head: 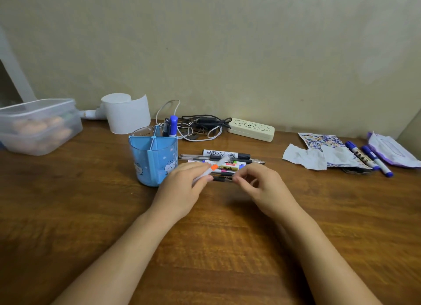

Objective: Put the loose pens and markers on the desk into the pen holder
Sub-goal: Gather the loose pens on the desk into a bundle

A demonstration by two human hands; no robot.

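The left hand [182,186] has its fingers wrapped around a white pen with an orange band [213,168], tip angled up and away, probably so it can swing straight over to the blue pen holder [152,158] just to its left. The right hand [255,181] has fingers narrowed in a pinch on a dark pen [222,179] at the near edge of the pile of pens [225,161]. Two blue markers [369,157] lie far right by some paper scraps [305,157], so they're probably last.

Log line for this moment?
left hand: holds pen | right hand: at pile | holder: two markers in
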